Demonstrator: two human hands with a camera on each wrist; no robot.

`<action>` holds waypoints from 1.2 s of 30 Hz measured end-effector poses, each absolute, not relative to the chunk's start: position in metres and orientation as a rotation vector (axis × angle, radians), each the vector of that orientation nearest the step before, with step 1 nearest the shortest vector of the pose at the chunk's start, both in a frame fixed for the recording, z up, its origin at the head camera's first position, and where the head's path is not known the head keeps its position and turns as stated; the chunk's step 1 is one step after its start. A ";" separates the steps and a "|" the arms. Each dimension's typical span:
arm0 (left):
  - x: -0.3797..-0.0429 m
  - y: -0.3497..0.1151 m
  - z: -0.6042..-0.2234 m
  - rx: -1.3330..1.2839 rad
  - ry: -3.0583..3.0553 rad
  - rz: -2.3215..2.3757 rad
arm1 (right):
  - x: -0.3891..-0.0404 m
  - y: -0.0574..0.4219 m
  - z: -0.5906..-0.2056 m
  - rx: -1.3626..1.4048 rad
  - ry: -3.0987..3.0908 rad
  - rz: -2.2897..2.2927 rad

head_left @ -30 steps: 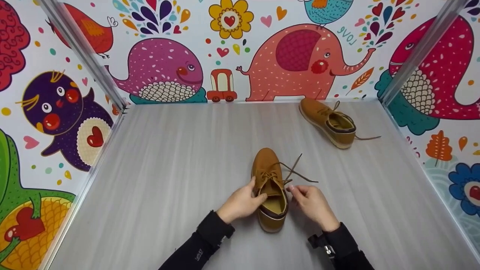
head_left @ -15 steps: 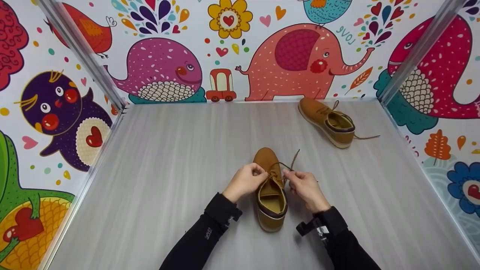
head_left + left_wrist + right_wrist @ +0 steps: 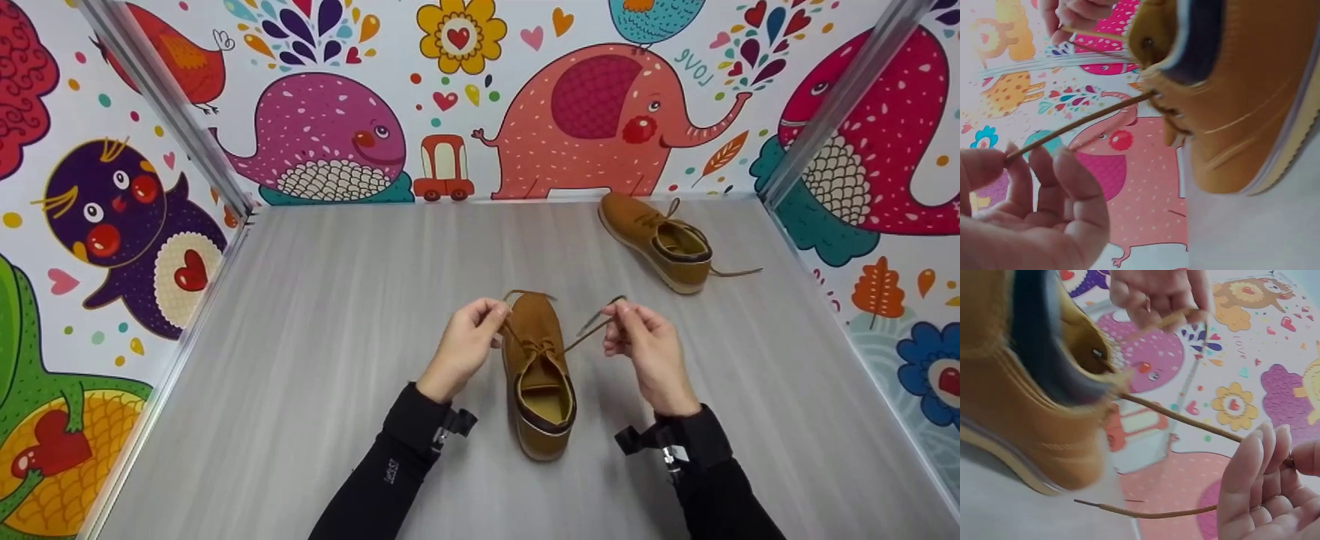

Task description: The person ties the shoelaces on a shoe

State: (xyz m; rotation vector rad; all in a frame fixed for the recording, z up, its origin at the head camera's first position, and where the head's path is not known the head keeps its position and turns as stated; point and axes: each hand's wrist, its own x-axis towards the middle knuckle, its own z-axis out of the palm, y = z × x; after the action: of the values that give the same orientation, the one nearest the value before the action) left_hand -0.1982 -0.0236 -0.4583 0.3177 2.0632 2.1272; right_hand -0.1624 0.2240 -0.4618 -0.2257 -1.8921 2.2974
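Observation:
A tan lace-up shoe (image 3: pixel 541 442) stands upright on the floor in the head view, toe pointing away. My left hand (image 3: pixel 466 341) is left of its toe and pinches one brown shoelace (image 3: pixel 1081 121) between thumb and index finger. On the other side my right hand (image 3: pixel 649 345) pinches the second lace end (image 3: pixel 1185 421), its free tip hanging past the fingers in the right wrist view. Both laces run taut from the top eyelets out to the hands. The shoe's opening faces me, with the yellowish insole showing.
A matching tan shoe (image 3: pixel 660 247) lies at the back right by the wall, one lace trailing on the floor. The grey floor (image 3: pixel 360 315) is bounded by cartoon-printed walls (image 3: pixel 450 97) with metal corner strips.
From beside the shoe's opening, both hands have moved up to the laces and taken one each. Since then they have spread apart, left and right, drawing the laces out. The shoe stays in place.

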 end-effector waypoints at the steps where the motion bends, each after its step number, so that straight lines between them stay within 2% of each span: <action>1: -0.199 -0.026 -0.457 0.310 2.052 2.157 | -0.162 0.226 -0.460 -0.215 -1.886 2.282; 10: -0.202 -0.056 -0.463 0.141 1.992 2.377 | -0.158 0.246 -0.466 -0.241 -1.836 2.254; 23: -0.188 -0.111 -0.490 -0.054 2.009 2.440 | -0.152 0.272 -0.491 -0.519 -1.774 2.261; 36: -0.185 -0.114 -0.487 -0.148 1.923 2.505 | -0.144 0.275 -0.495 -0.553 -1.776 2.267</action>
State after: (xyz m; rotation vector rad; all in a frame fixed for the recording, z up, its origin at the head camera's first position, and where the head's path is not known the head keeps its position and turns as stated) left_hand -0.1846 -0.1143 -0.4875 -0.1483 1.9231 2.5054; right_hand -0.1441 0.2752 -0.4953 -0.5529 -1.7755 2.2673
